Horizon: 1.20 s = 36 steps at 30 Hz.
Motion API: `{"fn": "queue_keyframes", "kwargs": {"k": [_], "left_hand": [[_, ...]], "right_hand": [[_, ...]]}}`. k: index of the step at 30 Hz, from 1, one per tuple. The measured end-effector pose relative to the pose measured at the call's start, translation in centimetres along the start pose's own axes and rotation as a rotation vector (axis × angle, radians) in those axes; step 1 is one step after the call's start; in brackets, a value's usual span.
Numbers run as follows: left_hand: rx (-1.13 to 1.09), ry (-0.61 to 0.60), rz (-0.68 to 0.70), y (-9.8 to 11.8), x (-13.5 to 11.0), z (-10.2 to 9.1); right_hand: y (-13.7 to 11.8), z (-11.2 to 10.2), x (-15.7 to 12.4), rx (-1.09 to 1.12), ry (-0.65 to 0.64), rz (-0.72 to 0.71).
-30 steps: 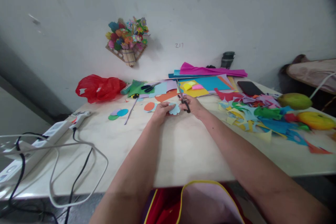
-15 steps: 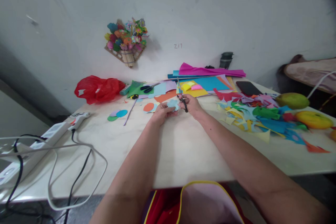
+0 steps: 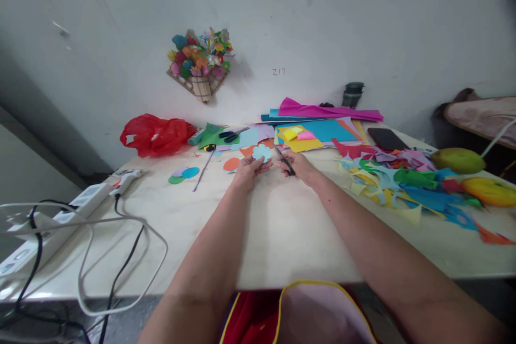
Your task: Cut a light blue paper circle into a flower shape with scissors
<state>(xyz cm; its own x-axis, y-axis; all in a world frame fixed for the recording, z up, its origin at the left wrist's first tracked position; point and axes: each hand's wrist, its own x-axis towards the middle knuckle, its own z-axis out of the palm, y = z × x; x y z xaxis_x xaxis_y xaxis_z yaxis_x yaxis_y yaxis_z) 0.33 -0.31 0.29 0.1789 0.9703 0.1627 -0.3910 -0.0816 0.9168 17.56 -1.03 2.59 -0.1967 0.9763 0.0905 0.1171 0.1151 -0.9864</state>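
Observation:
My left hand (image 3: 249, 170) pinches a light blue paper flower cutout (image 3: 262, 152) and holds it up above the table. My right hand (image 3: 300, 165) is closed round the black handles of a pair of scissors (image 3: 284, 160), whose blades point up and left toward the cutout without touching it. Both hands hover over the far middle of the pale table (image 3: 266, 226). An orange paper circle (image 3: 231, 164) lies just left of my left hand.
Stacked coloured paper sheets (image 3: 318, 129) lie at the back, with a second pair of scissors (image 3: 230, 134) and a red plastic bag (image 3: 155, 134) to the left. Paper scraps (image 3: 403, 180), a phone (image 3: 386, 138) and mangoes (image 3: 459, 160) fill the right. A power strip (image 3: 60, 220) with cables sits left.
My left hand has lifted the blue cutout up and away from the scissors. The scissors have tilted down and their blades have come off the paper.

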Motion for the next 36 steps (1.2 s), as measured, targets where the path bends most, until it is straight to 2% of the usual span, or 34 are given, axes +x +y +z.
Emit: {"fn": "queue_keyframes", "kwargs": {"k": [10, 16, 25, 32, 36], "left_hand": [[-0.073, 0.031, 0.026, -0.2, 0.3, -0.6], [-0.131, 0.065, 0.042, -0.3, 0.5, -0.6], [-0.139, 0.063, 0.008, -0.2, 0.2, -0.4], [-0.133, 0.008, 0.004, -0.3, 0.3, -0.6], [-0.132, 0.031, -0.016, -0.3, 0.3, -0.6]], "right_hand": [[1.2, -1.2, 0.4, -0.156, -0.203, -0.008], [1.0, -1.7, 0.3, -0.201, -0.230, 0.006], [0.9, -1.5, 0.1, -0.192, -0.271, 0.011], [1.4, -1.7, 0.4, -0.200, -0.280, 0.001], [1.5, -1.7, 0.4, -0.175, -0.285, 0.004]]}}
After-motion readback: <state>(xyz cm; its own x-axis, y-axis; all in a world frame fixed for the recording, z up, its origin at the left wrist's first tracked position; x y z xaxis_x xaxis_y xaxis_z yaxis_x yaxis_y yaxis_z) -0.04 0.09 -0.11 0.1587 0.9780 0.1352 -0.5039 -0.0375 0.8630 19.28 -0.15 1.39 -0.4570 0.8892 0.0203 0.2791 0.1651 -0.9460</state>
